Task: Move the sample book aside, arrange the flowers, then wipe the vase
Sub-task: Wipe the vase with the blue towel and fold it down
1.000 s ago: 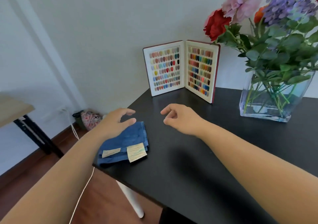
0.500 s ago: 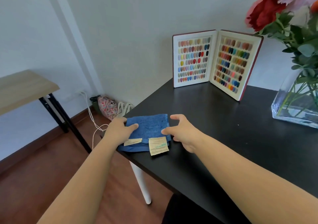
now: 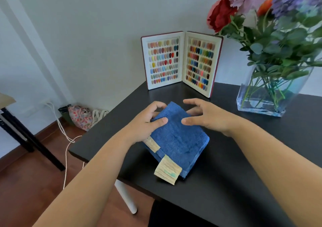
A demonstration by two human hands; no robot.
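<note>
A folded blue cloth with beige tags is lifted off the black table, tilted up at its far end. My left hand grips its far left edge, thumb on top. My right hand touches the far right edge with fingers spread. The open sample book, full of coloured swatches, stands upright at the table's back corner against the wall. A clear rectangular glass vase with water holds red, pink and purple flowers at the right.
The table's left edge runs close to my left arm, with a white leg below. On the wooden floor lie a floral bag and a white cable. A second table stands at the far left.
The cloth lay flat near the table's left edge; now both hands have raised it and brought it toward the table's middle. The view has swung back right, showing the vase again.
</note>
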